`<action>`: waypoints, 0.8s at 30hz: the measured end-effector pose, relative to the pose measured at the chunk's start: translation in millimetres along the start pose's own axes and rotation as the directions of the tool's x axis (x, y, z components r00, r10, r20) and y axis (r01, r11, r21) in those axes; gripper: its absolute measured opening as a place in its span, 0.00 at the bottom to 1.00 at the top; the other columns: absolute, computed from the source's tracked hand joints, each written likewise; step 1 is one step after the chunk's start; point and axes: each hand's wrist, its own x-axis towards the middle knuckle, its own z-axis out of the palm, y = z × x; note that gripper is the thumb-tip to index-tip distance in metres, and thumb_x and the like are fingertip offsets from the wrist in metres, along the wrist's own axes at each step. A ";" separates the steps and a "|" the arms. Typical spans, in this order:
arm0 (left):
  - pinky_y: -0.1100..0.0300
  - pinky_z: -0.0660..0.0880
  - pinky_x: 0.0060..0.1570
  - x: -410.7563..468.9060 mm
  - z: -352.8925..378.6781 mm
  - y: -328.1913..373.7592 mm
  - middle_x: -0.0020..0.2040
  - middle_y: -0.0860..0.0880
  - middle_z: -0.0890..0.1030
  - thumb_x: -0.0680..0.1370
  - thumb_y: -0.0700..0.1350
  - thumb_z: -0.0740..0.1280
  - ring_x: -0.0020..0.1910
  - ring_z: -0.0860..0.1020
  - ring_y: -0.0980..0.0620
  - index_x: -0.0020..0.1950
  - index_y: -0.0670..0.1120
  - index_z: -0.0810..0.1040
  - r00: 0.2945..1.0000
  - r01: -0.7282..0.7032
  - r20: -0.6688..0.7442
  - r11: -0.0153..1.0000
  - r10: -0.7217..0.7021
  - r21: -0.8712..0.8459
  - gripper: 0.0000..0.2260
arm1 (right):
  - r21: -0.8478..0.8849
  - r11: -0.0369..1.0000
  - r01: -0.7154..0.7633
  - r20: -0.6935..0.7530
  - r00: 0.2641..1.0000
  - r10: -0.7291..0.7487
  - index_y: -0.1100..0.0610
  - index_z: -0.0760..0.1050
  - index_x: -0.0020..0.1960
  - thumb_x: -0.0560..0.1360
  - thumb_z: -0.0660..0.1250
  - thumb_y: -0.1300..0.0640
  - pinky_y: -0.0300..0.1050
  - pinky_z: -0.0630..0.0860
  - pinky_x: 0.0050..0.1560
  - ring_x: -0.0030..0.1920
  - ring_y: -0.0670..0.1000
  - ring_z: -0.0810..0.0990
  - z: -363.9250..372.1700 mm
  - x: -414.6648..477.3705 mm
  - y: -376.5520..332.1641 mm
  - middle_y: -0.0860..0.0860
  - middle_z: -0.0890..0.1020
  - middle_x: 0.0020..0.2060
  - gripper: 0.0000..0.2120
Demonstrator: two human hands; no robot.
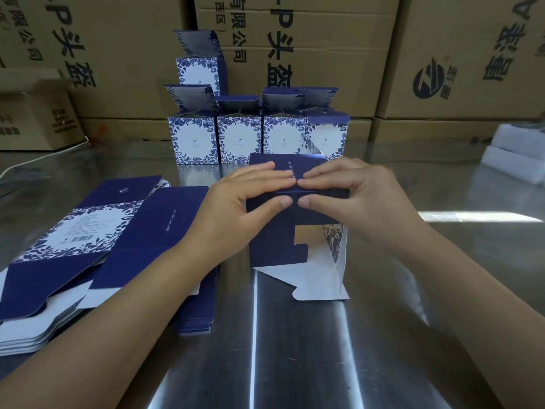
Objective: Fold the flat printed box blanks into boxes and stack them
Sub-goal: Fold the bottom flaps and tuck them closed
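Head view, left hand [236, 208] and right hand [356, 196] pinching creased navy cardboard blank [271, 246]

Left hand [236, 208], right hand [356, 196], pinched fingers [274, 176] tip-to-tip.

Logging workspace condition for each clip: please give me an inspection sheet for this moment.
Surface: shiny metal table, strong glare.
Job's things: dark blue printed cardboard box blank half folded at centre; pile of flat blue-and-white blanks at left; four folded floral boxes in a row behind, fifth box stacked on the leftmost, top flaps open.
Clutter: white foam blocks at far right.
Grippers: left hand and right hand both pinch the blank's crease between thumb and fingers.
Cables: thin white cable at far left.
Surroundings: brown corrugated cartons with black print, stacked behind.
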 end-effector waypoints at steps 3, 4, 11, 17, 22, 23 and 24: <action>0.68 0.64 0.65 -0.1 0.0 0.8 0.56 0.61 0.78 0.74 0.44 0.70 0.64 0.71 0.62 0.59 0.52 0.76 0.999 0.033 0.003 0.999 -0.033 -0.033 0.15 | 0.085 0.996 -0.017 0.014 1.000 0.016 0.48 0.83 0.51 0.68 0.76 0.57 0.28 0.69 0.58 0.54 0.35 0.77 1.3 -0.7 0.1 0.39 0.82 0.50 0.13; 0.68 0.65 0.66 0.1 -0.4 1.2 0.55 0.61 0.78 0.74 0.43 0.70 0.64 0.71 0.62 0.59 0.52 0.76 0.999 0.038 0.003 0.998 -0.038 -0.045 0.14 | 0.102 0.994 -0.023 0.017 1.000 0.021 0.47 0.83 0.51 0.68 0.76 0.57 0.29 0.69 0.59 0.55 0.35 0.77 1.5 -1.1 0.0 0.39 0.82 0.50 0.13; 0.58 0.66 0.68 2.4 -0.5 5.5 0.55 0.58 0.80 0.74 0.43 0.69 0.66 0.71 0.60 0.59 0.49 0.77 0.996 0.086 0.009 0.990 -0.086 -0.109 0.14 | 0.143 0.988 -0.053 0.018 0.999 0.051 0.48 0.83 0.52 0.68 0.76 0.58 0.27 0.68 0.59 0.55 0.34 0.77 1.5 -0.1 0.3 0.38 0.82 0.49 0.13; 0.56 0.66 0.68 3.6 -1.3 5.8 0.55 0.59 0.79 0.74 0.42 0.70 0.64 0.72 0.62 0.59 0.50 0.77 0.997 0.081 0.015 0.993 -0.080 -0.080 0.14 | 0.154 0.987 -0.053 0.013 0.999 0.052 0.50 0.83 0.51 0.68 0.76 0.59 0.27 0.69 0.58 0.54 0.34 0.78 1.8 0.2 -0.3 0.39 0.82 0.49 0.13; 0.65 0.66 0.66 5.5 -11.5 2.1 0.56 0.57 0.79 0.76 0.41 0.68 0.62 0.73 0.64 0.60 0.50 0.76 0.990 0.120 0.083 0.989 -0.113 -0.083 0.13 | 0.126 0.991 -0.041 0.019 0.999 0.039 0.47 0.82 0.51 0.68 0.76 0.57 0.27 0.69 0.58 0.54 0.34 0.77 2.1 1.2 1.6 0.37 0.82 0.48 0.13; 0.67 0.66 0.66 5.6 -14.0 1.0 0.57 0.56 0.79 0.76 0.41 0.69 0.62 0.73 0.64 0.60 0.49 0.76 0.988 0.133 0.092 0.987 -0.126 -0.085 0.14 | 0.125 0.991 -0.042 0.020 0.999 0.040 0.46 0.82 0.50 0.68 0.76 0.57 0.28 0.69 0.59 0.55 0.34 0.77 2.1 1.5 2.1 0.37 0.82 0.48 0.13; 0.67 0.66 0.66 5.7 -16.0 0.1 0.58 0.55 0.79 0.75 0.42 0.69 0.62 0.73 0.64 0.61 0.49 0.76 0.986 0.144 0.098 0.986 -0.135 -0.087 0.14 | 0.125 0.991 -0.043 0.020 0.999 0.041 0.45 0.82 0.50 0.68 0.76 0.57 0.29 0.70 0.59 0.55 0.34 0.77 2.0 1.6 2.4 0.36 0.82 0.48 0.13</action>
